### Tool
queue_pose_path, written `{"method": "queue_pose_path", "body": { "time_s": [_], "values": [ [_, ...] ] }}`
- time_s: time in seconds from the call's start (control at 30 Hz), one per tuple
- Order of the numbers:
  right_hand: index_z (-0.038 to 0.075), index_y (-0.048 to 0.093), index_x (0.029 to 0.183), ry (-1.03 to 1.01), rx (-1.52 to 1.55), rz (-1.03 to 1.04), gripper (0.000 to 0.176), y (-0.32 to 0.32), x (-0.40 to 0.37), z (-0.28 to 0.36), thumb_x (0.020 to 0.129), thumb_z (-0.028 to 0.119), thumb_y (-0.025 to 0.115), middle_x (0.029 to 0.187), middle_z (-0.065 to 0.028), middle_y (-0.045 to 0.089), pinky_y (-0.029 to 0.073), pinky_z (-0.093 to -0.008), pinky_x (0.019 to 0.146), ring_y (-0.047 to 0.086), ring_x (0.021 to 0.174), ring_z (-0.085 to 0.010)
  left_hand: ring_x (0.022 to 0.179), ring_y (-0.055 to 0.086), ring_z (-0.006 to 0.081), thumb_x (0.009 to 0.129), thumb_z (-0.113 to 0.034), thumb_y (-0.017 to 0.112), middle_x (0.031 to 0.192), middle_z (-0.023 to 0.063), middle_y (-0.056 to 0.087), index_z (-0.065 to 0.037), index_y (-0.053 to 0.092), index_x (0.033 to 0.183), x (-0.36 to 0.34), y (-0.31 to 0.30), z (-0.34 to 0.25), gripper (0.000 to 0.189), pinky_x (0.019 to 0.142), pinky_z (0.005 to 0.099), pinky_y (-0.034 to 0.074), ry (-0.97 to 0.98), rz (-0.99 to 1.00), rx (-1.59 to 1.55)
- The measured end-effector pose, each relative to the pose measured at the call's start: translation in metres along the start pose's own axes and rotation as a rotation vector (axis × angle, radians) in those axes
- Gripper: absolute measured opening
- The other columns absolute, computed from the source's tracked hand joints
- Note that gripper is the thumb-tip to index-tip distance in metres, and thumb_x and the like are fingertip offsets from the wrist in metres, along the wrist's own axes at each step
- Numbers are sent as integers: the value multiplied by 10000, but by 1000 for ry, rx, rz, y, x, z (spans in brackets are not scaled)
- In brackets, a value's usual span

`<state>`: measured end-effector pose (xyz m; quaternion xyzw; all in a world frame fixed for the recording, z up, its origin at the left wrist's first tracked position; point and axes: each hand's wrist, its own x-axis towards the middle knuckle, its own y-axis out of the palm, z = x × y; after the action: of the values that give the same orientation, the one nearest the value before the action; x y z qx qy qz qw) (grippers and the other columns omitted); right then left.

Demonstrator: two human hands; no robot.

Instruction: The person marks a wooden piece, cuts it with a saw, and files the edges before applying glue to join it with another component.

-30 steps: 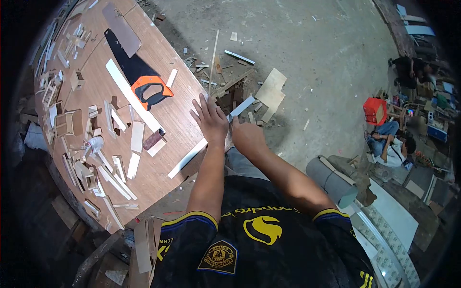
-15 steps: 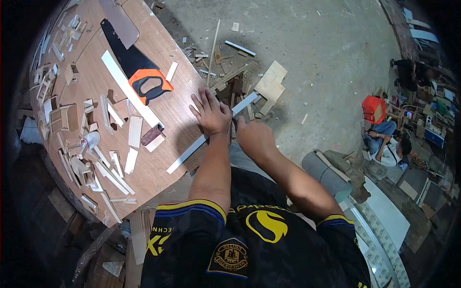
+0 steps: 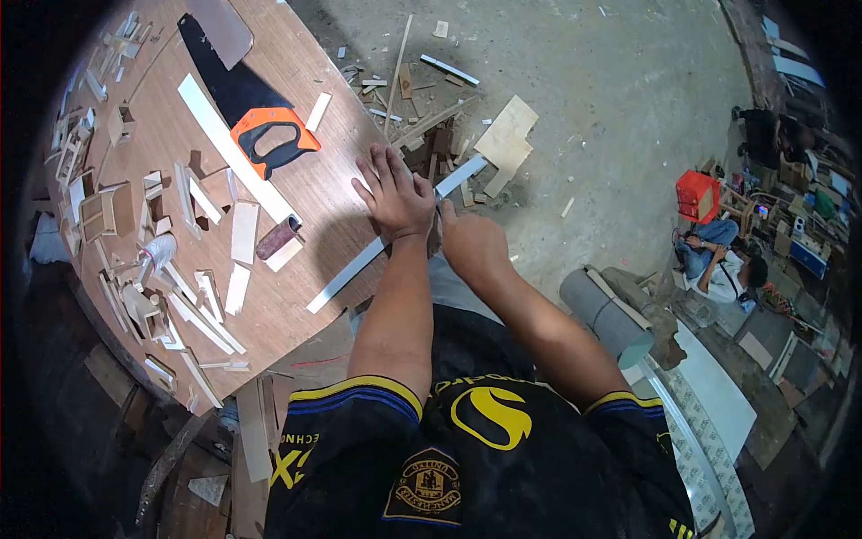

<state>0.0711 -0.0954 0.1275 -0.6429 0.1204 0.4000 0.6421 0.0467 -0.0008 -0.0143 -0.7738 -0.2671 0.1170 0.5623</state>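
My left hand (image 3: 400,199) lies flat near the table's edge with its fingers stretched out, pressing over a narrow white strip (image 3: 346,277). The strip runs under that hand and sticks out past the edge. Just right of it, my right hand (image 3: 474,242) is closed in a fist, thumb on top, close beside the strip. A thin dark sliver shows between the hands, but what the fist grips is hidden. A handsaw with an orange and black handle (image 3: 276,139) rests on the table, partly across a longer white strip (image 3: 205,112).
The wooden table (image 3: 296,332) carries many small wood pieces, a dark red roll (image 3: 277,239) and a white tape-like roll (image 3: 160,253). Offcuts and a pale board (image 3: 507,135) lie on the floor. At the right, a person (image 3: 723,274) sits near a red crate (image 3: 698,195).
The whole scene has shifted slightly up and left in view as my head moved. Both hands keep about the same places against the strip and table edge.
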Motion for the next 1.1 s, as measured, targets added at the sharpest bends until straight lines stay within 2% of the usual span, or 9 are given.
{"method": "queue_pose_path", "body": {
  "time_s": [0.07,0.13,0.17,0.27,0.57,0.67,0.83,0.97,1.1],
  "values": [
    [94,554,1335,30,0,-8,404,-1,-6,-2,958,129,415,816,-207,702,546,-509,636,699,733,-386,1449,274,446,770,-236,587,1577,138,343,-53,455,1440,-2,-2,-1,707,1156,636,165,-3,4,-32],
    [42,604,1193,-20,31,-32,308,-16,-10,-8,948,147,450,804,-190,712,567,-476,631,715,735,-363,1449,278,440,768,-238,589,1570,138,354,-51,467,1430,0,-1,0,699,1156,635,164,-8,-12,-49],
    [42,604,1193,-15,26,-43,308,-18,-12,-13,948,147,450,804,-190,712,567,-476,631,715,735,-363,1453,274,434,770,-242,590,1573,135,348,-52,474,1424,0,0,1,691,1157,632,166,-1,-19,-33],
    [65,591,1259,-102,-15,-62,354,-17,-16,-23,942,147,457,789,-187,707,564,-483,632,709,722,-362,1457,268,429,773,-240,590,1576,132,343,-59,475,1426,1,-3,0,687,1158,630,169,8,-23,-39],
    [161,497,1425,-7,80,-7,520,19,-15,-37,907,127,476,804,-202,705,552,-508,642,698,713,-375,1471,246,415,783,-254,585,1586,103,334,-76,494,1416,-1,-3,0,664,1170,616,158,-2,7,30],
    [120,554,1363,-44,96,-8,453,7,-2,-22,917,148,481,842,-202,715,561,-500,680,712,768,-363,1478,234,405,787,-268,577,1596,83,320,-85,494,1419,0,-2,1,663,1177,612,143,9,19,61],
    [39,633,1112,-88,19,48,269,-22,26,2,914,176,512,928,-180,723,576,-474,677,721,792,-349,1489,210,391,808,-286,558,1609,60,295,-93,496,1427,-1,6,7,652,1187,604,123,23,44,85],
    [69,643,1132,-31,1,-2,275,8,36,-20,919,172,503,923,-200,716,567,-487,684,715,808,-361,1489,206,392,829,-297,547,1608,56,293,-93,493,1436,-1,0,1,642,1192,596,124,12,45,126],
    [162,590,1280,-87,112,-32,376,9,15,-45,918,155,486,892,-207,709,554,-502,682,707,809,-375,1483,214,395,843,-283,542,1596,63,313,-95,499,1430,1,-5,-2,618,1190,600,132,-6,39,91]
  ]
}}
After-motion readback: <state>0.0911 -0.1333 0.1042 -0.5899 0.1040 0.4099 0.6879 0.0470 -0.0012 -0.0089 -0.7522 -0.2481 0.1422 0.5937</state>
